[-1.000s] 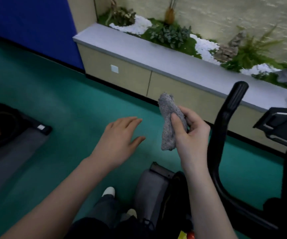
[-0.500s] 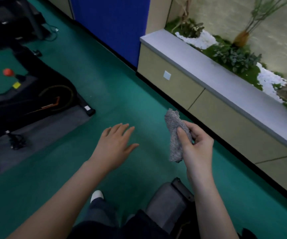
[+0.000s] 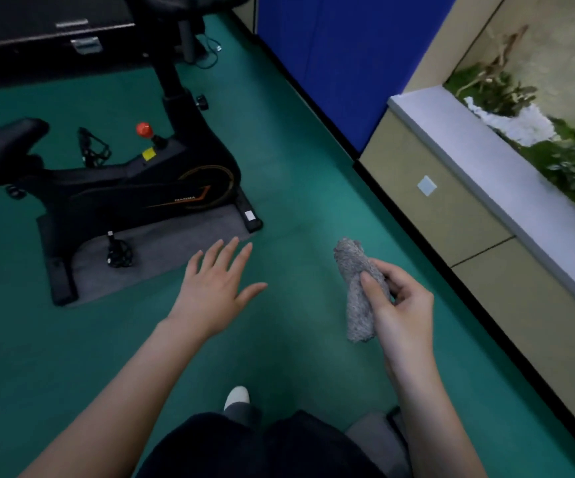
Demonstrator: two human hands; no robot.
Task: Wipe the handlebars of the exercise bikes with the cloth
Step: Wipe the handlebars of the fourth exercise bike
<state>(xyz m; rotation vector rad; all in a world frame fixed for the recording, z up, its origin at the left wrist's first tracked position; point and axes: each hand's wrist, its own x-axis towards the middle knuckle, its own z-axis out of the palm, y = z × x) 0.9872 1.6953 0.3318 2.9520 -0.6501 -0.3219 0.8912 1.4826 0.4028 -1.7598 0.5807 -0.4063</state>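
Cloth: we held one grey cloth [image 3: 358,291], rolled into a wad, over the green floor [image 3: 296,188], well apart from any bike; we judged it bunched that way to be ready for wiping.
Right hand: our right hand [image 3: 400,312] pinched the cloth, thumb pressed on its front and fingers curled behind it.
Left hand: our left hand [image 3: 215,288] hovered palm down with fingers straight and slightly spread, holding nothing, probably free to steady us.
Bike: we counted one exercise bike [image 3: 134,188], standing on a grey mat [image 3: 162,250] toward the far left of the floor.
Handlebars: these ran out of view at the top edge, so we could not tell their state; we judged them not yet reached.
Count: two hands, one cloth, one bike, one shoe tip [image 3: 236,396], one planter ledge [image 3: 507,181] along the right wall.
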